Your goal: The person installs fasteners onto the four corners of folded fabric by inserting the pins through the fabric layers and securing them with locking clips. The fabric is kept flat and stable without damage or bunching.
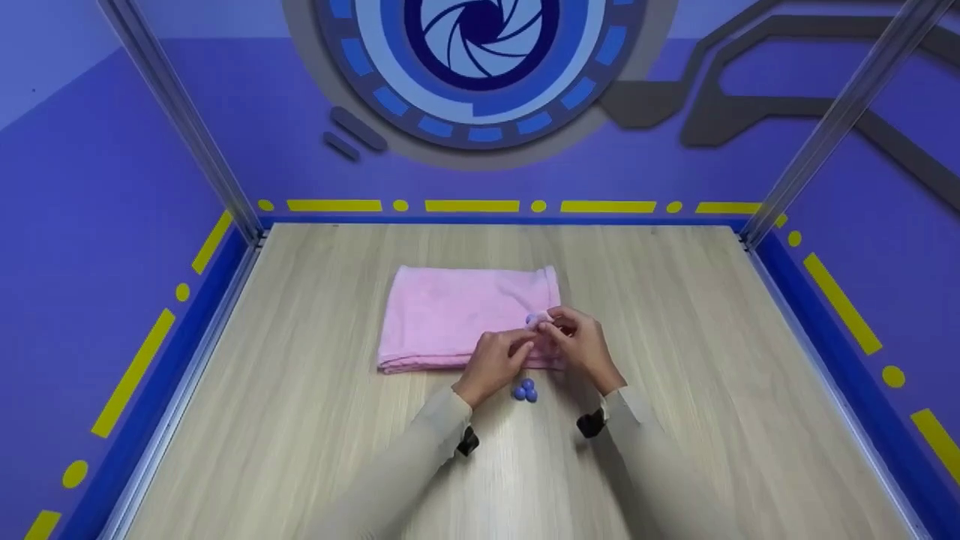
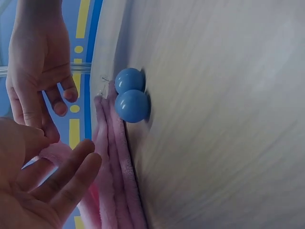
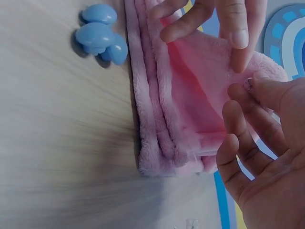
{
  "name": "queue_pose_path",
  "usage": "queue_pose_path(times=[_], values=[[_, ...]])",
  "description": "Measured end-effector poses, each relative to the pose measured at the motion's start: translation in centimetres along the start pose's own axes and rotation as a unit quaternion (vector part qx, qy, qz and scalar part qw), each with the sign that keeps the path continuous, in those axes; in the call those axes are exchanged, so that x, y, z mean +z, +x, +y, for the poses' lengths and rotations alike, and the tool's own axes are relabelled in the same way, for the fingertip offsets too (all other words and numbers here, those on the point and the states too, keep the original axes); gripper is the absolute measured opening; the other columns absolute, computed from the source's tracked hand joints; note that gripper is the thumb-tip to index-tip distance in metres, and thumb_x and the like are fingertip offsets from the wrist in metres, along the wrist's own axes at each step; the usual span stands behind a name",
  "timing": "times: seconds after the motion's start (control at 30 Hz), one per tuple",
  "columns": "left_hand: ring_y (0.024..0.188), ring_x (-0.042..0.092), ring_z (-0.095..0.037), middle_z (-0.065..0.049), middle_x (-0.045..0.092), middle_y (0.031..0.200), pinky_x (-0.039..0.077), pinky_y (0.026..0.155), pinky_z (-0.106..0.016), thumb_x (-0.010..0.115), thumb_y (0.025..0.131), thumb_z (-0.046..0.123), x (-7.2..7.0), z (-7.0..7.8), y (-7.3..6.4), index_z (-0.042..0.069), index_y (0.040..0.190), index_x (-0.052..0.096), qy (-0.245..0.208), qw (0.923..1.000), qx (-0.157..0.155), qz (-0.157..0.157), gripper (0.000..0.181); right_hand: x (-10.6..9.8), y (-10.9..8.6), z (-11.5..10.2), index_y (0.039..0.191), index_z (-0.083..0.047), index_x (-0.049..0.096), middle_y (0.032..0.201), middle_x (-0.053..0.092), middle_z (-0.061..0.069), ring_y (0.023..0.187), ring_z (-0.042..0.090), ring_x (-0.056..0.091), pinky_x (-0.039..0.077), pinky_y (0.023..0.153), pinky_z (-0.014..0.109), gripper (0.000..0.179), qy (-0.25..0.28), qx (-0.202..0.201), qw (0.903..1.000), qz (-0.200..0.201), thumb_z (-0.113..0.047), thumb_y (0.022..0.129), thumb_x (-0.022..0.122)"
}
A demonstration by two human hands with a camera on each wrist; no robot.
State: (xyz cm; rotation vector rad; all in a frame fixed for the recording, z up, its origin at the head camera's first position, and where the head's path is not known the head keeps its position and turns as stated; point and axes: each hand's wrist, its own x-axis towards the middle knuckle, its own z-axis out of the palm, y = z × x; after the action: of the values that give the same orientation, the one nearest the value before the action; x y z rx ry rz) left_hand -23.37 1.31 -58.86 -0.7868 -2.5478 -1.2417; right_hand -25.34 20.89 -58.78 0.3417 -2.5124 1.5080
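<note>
A folded pink plush blanket (image 1: 461, 311) lies on the table, its layered edge toward the person. My left hand (image 1: 495, 360) pinches a raised fold of it near the right corner; in the left wrist view the other fingers of this hand (image 2: 62, 186) spread loosely. Facing it, my right hand (image 1: 585, 346) pinches the same fold between thumb and index finger. A small shiny piece (image 3: 248, 85) shows at those fingertips in the right wrist view. On the fold, beside the fingers, sits a blue rounded knob (image 1: 531, 319), partly covered.
Several glossy blue mushroom-shaped pieces (image 3: 95, 36) stand clustered on the wooden table (image 1: 300, 450), just in front of the blanket. Blue walls with yellow markings (image 1: 472, 205) and metal posts (image 1: 180, 112) enclose the back and sides.
</note>
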Motion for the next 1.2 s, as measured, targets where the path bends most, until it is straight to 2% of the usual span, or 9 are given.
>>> queue_pose_path(times=[0.1, 0.2, 0.33, 0.43, 0.67, 0.83, 0.93, 1.07, 1.2], values=[[0.102, 0.071, -0.013, -0.006, 0.076, 0.114, 0.057, 0.092, -0.035, 0.069, 0.097, 0.008, -0.4, 0.0, 0.4, 0.004, 0.116, 0.078, 0.002, 0.9999, 0.006, 0.013, 0.021, -0.4, -0.1, 0.2, 0.114, -0.008, 0.073, 0.092, 0.077, 0.008, 0.077, 0.031, 0.069, 0.052, 0.064, 0.022, 0.017, 0.023, 0.015, 0.9996, -0.002, -0.015, 0.099, 0.070], [0.098, 0.072, -0.014, -0.004, 0.077, 0.111, 0.058, 0.088, -0.036, 0.074, 0.093, 0.008, -0.9, -0.1, 0.9, 0.009, 0.114, 0.079, 0.022, 0.9989, 0.007, 0.040, 0.022, -0.9, -0.3, 0.4, 0.123, -0.009, 0.069, 0.093, 0.077, 0.014, 0.076, 0.041, 0.069, 0.057, 0.062, 0.029, 0.023, 0.044, 0.026, 0.9987, -0.002, -0.016, 0.102, 0.065], [0.076, 0.064, -0.015, -0.001, 0.078, 0.093, 0.057, 0.067, -0.038, 0.080, 0.088, 0.010, -2.0, -0.4, 1.5, 0.015, 0.111, 0.081, 0.072, 0.9937, 0.002, 0.086, 0.024, -1.4, -0.7, 0.8, 0.129, -0.007, 0.066, 0.093, 0.077, 0.010, 0.077, 0.039, 0.069, 0.058, 0.064, 0.032, 0.028, 0.033, 0.037, 0.9988, -0.003, -0.017, 0.104, 0.062], [0.072, 0.058, -0.018, -0.002, 0.073, 0.083, 0.054, 0.058, -0.035, 0.081, 0.087, 0.013, -2.9, -0.6, 2.2, 0.016, 0.109, 0.082, 0.096, 0.9883, -0.003, 0.119, 0.022, -1.8, -0.9, 1.2, 0.130, -0.006, 0.066, 0.091, 0.077, 0.005, 0.077, 0.036, 0.069, 0.055, 0.064, 0.025, 0.028, 0.018, 0.047, 0.9987, -0.002, -0.018, 0.104, 0.062], [0.079, 0.074, -0.020, -0.008, 0.079, 0.096, 0.060, 0.071, -0.035, 0.075, 0.089, 0.001, -5.3, -1.8, 4.0, 0.005, 0.108, 0.080, 0.031, 0.9875, -0.004, 0.155, 0.020, -2.6, -1.5, 1.7, 0.126, -0.007, 0.069, 0.091, 0.076, 0.003, 0.080, 0.032, 0.069, 0.054, 0.063, 0.027, 0.026, 0.008, 0.065, 0.9978, -0.015, -0.020, 0.105, 0.060], [0.070, 0.074, -0.018, -0.012, 0.078, 0.102, 0.061, 0.068, -0.036, 0.073, 0.088, -0.003, -6.8, -3.1, 4.7, 0.004, 0.111, 0.079, 0.011, 0.9834, -0.025, 0.179, 0.025, -3.0, -1.8, 2.1, 0.123, -0.005, 0.069, 0.092, 0.076, 0.008, 0.079, 0.031, 0.069, 0.054, 0.061, 0.026, 0.024, 0.007, 0.069, 0.9973, -0.023, -0.017, 0.105, 0.059], [0.062, 0.069, -0.015, -0.012, 0.078, 0.095, 0.057, 0.061, -0.035, 0.073, 0.088, -0.002, -7.8, -3.8, 4.9, 0.006, 0.118, 0.077, 0.020, 0.9833, -0.050, 0.174, 0.031, -3.2, -1.9, 2.1, 0.121, -0.003, 0.070, 0.090, 0.076, 0.011, 0.076, 0.030, 0.068, 0.053, 0.058, 0.025, 0.022, 0.010, 0.063, 0.9977, -0.024, -0.014, 0.105, 0.060], [0.060, 0.060, -0.017, -0.014, 0.074, 0.085, 0.049, 0.058, -0.037, 0.071, 0.088, -0.004, -8.9, -4.9, 5.0, 0.009, 0.129, 0.072, 0.036, 0.9844, -0.098, 0.142, 0.044, -3.4, -1.9, 2.1, 0.120, -0.003, 0.070, 0.089, 0.076, 0.011, 0.073, 0.026, 0.067, 0.053, 0.057, 0.025, 0.022, 0.007, 0.066, 0.9973, -0.030, -0.014, 0.105, 0.060], [0.083, 0.067, -0.029, -0.018, 0.074, 0.112, 0.055, 0.074, -0.047, 0.066, 0.089, -0.006, -9.4, -6.2, 4.8, 0.009, 0.138, 0.065, 0.060, 0.9845, -0.122, 0.110, 0.051, -3.7, -2.0, 2.3, 0.121, -0.002, 0.070, 0.093, 0.076, 0.014, 0.077, 0.026, 0.068, 0.053, 0.061, 0.025, 0.023, 0.002, 0.075, 0.9964, -0.039, -0.014, 0.105, 0.058]])
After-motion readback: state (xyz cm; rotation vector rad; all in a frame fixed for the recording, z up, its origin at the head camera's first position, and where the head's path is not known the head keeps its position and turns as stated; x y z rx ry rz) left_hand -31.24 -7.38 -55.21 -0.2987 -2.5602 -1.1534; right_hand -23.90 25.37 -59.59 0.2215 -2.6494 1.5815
